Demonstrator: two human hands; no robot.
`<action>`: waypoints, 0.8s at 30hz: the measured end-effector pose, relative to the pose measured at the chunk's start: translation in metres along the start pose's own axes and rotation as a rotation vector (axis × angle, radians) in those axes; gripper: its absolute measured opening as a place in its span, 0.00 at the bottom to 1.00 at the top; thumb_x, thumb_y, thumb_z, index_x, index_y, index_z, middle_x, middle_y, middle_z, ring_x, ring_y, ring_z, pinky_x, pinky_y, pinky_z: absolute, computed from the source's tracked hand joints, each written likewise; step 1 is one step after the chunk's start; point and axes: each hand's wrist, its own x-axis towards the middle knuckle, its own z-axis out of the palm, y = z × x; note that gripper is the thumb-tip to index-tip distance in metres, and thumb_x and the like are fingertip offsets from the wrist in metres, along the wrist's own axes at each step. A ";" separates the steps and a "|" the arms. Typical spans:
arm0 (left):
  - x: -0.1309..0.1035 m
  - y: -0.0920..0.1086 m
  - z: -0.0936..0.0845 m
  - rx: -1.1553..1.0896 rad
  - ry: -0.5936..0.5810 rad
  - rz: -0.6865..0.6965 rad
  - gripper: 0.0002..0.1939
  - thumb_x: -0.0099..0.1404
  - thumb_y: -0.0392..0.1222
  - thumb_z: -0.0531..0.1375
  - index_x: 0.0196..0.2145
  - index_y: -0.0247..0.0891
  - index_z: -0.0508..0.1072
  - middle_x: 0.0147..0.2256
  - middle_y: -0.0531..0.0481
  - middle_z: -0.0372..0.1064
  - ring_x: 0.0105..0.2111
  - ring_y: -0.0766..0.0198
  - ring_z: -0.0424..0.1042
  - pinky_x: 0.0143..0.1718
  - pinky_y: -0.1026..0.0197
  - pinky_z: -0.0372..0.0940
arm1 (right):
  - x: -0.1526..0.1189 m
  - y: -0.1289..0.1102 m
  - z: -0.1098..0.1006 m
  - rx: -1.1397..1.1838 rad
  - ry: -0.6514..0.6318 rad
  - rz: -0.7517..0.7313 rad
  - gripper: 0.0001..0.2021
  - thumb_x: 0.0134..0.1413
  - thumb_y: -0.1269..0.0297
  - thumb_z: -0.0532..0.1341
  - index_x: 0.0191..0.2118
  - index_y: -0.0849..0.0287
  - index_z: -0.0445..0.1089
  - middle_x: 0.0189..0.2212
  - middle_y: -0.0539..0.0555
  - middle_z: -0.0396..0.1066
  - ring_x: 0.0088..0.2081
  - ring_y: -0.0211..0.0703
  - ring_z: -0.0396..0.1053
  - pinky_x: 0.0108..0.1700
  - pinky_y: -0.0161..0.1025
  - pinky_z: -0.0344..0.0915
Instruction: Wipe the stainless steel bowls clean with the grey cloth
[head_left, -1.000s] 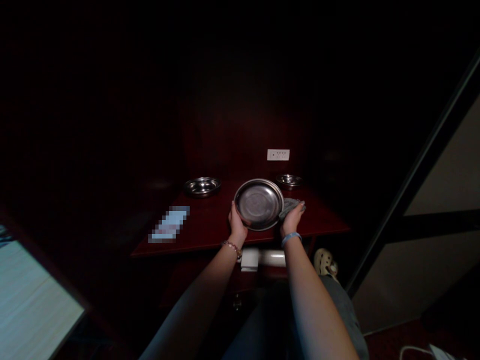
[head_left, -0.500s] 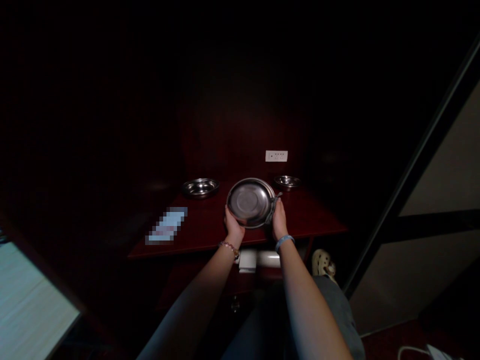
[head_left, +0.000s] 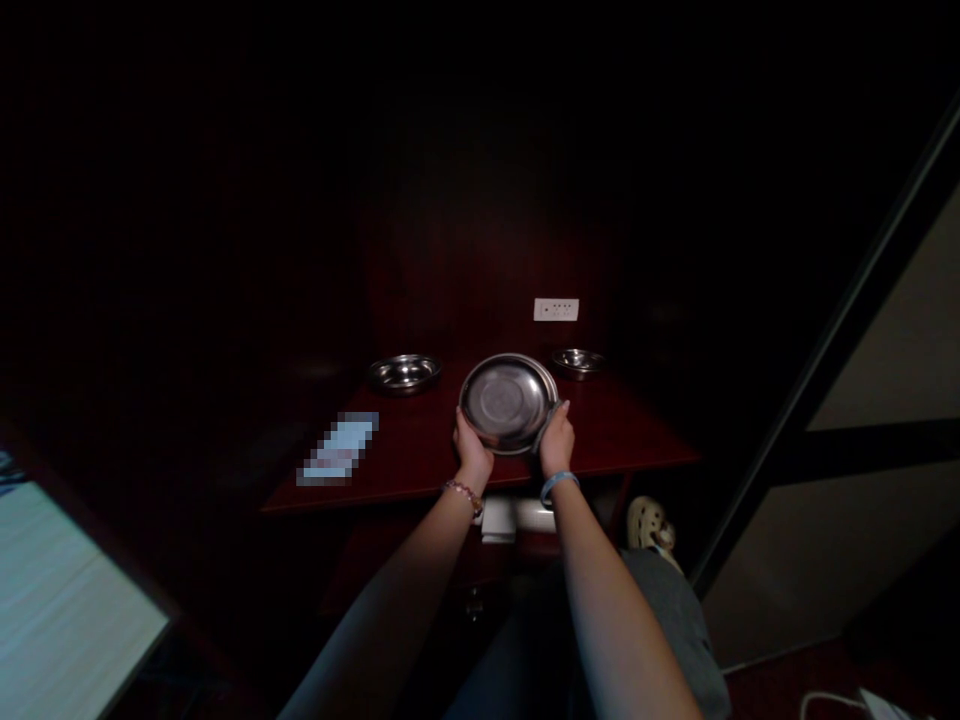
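A round stainless steel plate (head_left: pixel 504 398) is held tilted above the dark red shelf, one broad face with a ring mark turned towards me. My left hand (head_left: pixel 472 447) is closed on its lower left edge. At the lower right edge, my right hand (head_left: pixel 556 440) presses a grey cloth (head_left: pixel 546 424) against the plate; the fingers partly cover the cloth. Farther back stand two more shiny steel dishes: one dish (head_left: pixel 405 374) on the left and a smaller-looking dish (head_left: pixel 577 362) on the right.
The dark red shelf (head_left: pixel 397 465) has a blurred-out pale flat item (head_left: pixel 341 447) on its left. A white socket plate (head_left: pixel 556 310) is fixed to the back wall. Beneath the shelf are white objects (head_left: pixel 499 520), and a cream clog (head_left: pixel 646 523) shows at the right.
My right hand has slid down and inward along the plate's right edge with the cloth, which is now more covered. My left hand keeps its hold; the view has shifted slightly.
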 end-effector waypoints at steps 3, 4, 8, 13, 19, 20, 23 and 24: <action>0.001 -0.002 -0.001 0.033 0.008 0.031 0.17 0.70 0.51 0.57 0.42 0.36 0.78 0.49 0.43 0.77 0.53 0.58 0.74 0.59 0.54 0.64 | 0.008 0.002 -0.002 0.020 0.012 0.009 0.36 0.64 0.36 0.37 0.28 0.57 0.71 0.34 0.64 0.78 0.37 0.51 0.74 0.41 0.41 0.65; 0.001 -0.003 -0.001 0.034 0.000 0.030 0.17 0.70 0.51 0.57 0.42 0.36 0.78 0.49 0.43 0.77 0.53 0.57 0.74 0.59 0.54 0.64 | 0.010 0.002 -0.003 0.029 0.009 0.010 0.36 0.63 0.36 0.37 0.28 0.57 0.71 0.34 0.64 0.78 0.37 0.51 0.74 0.41 0.41 0.64; 0.002 -0.005 -0.003 0.043 -0.031 0.029 0.17 0.69 0.52 0.58 0.42 0.35 0.78 0.49 0.43 0.77 0.52 0.56 0.75 0.58 0.53 0.65 | 0.020 -0.002 -0.011 0.055 -0.004 -0.003 0.36 0.61 0.34 0.40 0.28 0.58 0.71 0.32 0.63 0.78 0.35 0.50 0.72 0.40 0.40 0.64; 0.001 -0.006 -0.004 0.046 -0.065 0.006 0.18 0.67 0.53 0.60 0.41 0.35 0.79 0.47 0.42 0.78 0.51 0.56 0.75 0.59 0.53 0.64 | 0.031 -0.014 -0.029 0.065 -0.072 -0.073 0.35 0.57 0.30 0.45 0.27 0.59 0.70 0.28 0.58 0.75 0.31 0.46 0.68 0.36 0.38 0.61; -0.005 -0.001 0.000 0.004 -0.101 -0.076 0.18 0.69 0.51 0.58 0.41 0.33 0.79 0.46 0.42 0.78 0.51 0.57 0.75 0.59 0.54 0.64 | 0.033 -0.022 -0.042 0.089 -0.154 -0.122 0.37 0.53 0.27 0.48 0.25 0.60 0.69 0.24 0.54 0.71 0.30 0.42 0.63 0.35 0.37 0.60; -0.007 0.000 0.001 -0.002 -0.103 -0.084 0.18 0.69 0.51 0.58 0.42 0.33 0.79 0.46 0.42 0.78 0.51 0.57 0.75 0.59 0.54 0.63 | 0.031 -0.021 -0.041 0.104 -0.147 -0.117 0.37 0.52 0.27 0.48 0.26 0.61 0.69 0.24 0.54 0.71 0.30 0.42 0.64 0.35 0.37 0.60; -0.012 0.003 0.005 -0.025 -0.145 -0.131 0.18 0.70 0.51 0.56 0.43 0.34 0.79 0.47 0.43 0.78 0.52 0.57 0.74 0.60 0.55 0.62 | 0.028 -0.017 -0.036 0.153 -0.082 -0.079 0.37 0.53 0.28 0.47 0.27 0.61 0.70 0.25 0.56 0.73 0.30 0.43 0.65 0.35 0.37 0.61; -0.014 0.004 0.007 -0.034 -0.162 -0.153 0.19 0.70 0.51 0.55 0.43 0.35 0.79 0.47 0.44 0.78 0.53 0.57 0.74 0.60 0.56 0.62 | 0.027 -0.015 -0.033 0.164 -0.046 -0.060 0.37 0.54 0.28 0.47 0.27 0.61 0.71 0.25 0.57 0.73 0.30 0.43 0.66 0.35 0.37 0.61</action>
